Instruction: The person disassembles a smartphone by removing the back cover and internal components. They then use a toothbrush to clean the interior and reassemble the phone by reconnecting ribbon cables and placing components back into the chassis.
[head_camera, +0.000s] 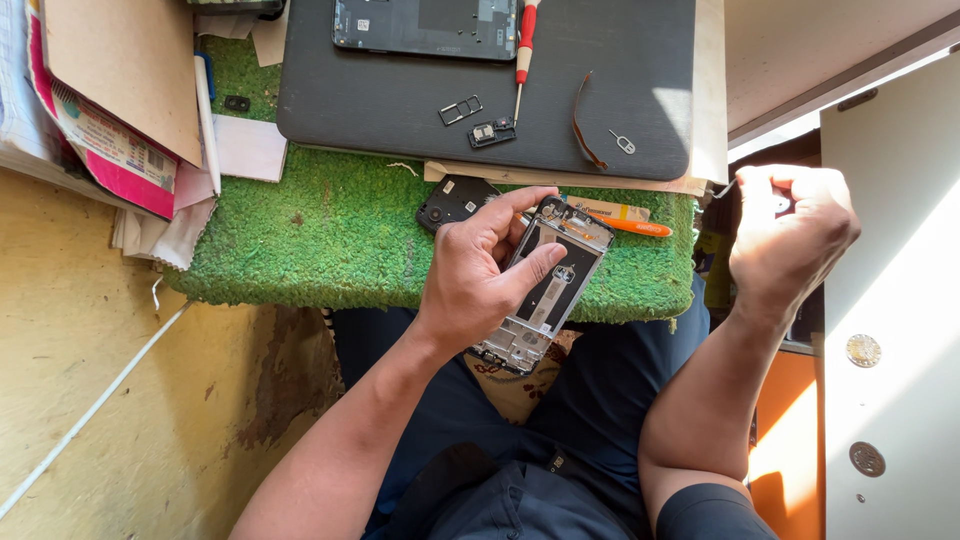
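Note:
My left hand (478, 272) grips an opened phone frame (548, 290), its inner side up, over the near edge of a green turf mat (330, 235). My right hand (790, 235) is off to the right, past the mat's edge, fingers closed on a thin metal tool (728, 186) whose tip pokes out to the left. An orange-handled tool (640, 227) lies on the mat just beyond the frame. A small black phone part (455, 200) rests beside my left fingers.
A dark grey pad (400, 110) at the back carries a phone back panel (425, 25), a red-handled screwdriver (524, 45), card trays (460, 110), a brown strip (580, 120) and an ejector pin (622, 143). Papers and cardboard (120, 90) pile at left. A white cabinet (890, 300) stands right.

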